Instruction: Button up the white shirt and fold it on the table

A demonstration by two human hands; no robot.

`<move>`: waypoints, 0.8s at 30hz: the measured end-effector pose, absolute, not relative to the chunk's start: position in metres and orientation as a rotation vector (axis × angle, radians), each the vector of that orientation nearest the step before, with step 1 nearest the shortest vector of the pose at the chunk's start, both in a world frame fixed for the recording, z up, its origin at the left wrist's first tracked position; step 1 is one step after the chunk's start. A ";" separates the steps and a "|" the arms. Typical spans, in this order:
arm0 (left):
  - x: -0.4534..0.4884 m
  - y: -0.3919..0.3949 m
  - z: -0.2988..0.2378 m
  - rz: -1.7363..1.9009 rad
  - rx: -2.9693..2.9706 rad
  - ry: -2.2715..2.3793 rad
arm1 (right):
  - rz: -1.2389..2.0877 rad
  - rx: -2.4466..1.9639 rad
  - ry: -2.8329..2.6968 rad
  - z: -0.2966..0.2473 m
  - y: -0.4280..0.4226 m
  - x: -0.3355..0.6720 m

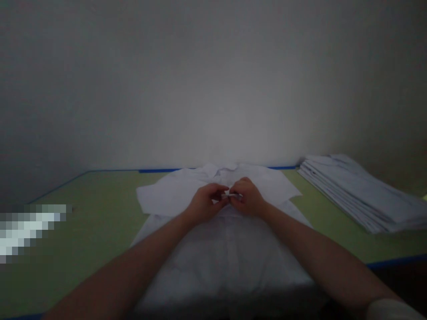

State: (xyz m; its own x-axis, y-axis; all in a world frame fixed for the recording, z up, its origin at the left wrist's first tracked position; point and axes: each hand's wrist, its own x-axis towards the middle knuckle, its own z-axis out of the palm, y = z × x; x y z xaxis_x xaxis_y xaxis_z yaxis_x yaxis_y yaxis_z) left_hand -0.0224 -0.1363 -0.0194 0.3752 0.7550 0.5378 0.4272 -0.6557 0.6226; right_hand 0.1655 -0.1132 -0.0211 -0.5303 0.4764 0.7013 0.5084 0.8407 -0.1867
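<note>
A white short-sleeved shirt point(213, 258) lies front up, its collar at the far side and its lower part reaching toward me. Over the upper chest, my left hand point(207, 202) is closed in a pinch on the shirt's front edge. Fingertip to fingertip with it, my right hand point(247, 198) also pinches a bit of the white cloth along the front opening. The fingers and the dim light hide any button there. Both sleeves spread out to the sides.
Under the shirt is a green table point(100, 231) with blue edging. A stack of folded white garments point(360, 191) lies at the right. Behind the table rises a grey wall point(213, 80). A pixelated patch covers part of the left side.
</note>
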 end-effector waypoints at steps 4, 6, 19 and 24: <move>-0.026 -0.130 -0.018 1.052 2.238 1.096 | -0.103 -0.702 -2.222 -0.020 -0.116 0.166; -0.031 -0.126 -0.017 0.983 2.196 1.115 | -0.095 -0.713 -2.167 -0.017 -0.117 0.166; -0.068 -0.109 -0.021 0.486 2.624 1.360 | 0.328 -1.173 -1.326 0.009 -0.075 0.221; -0.057 -0.116 -0.011 0.417 2.544 1.304 | 0.221 -1.359 -1.506 0.000 -0.104 0.215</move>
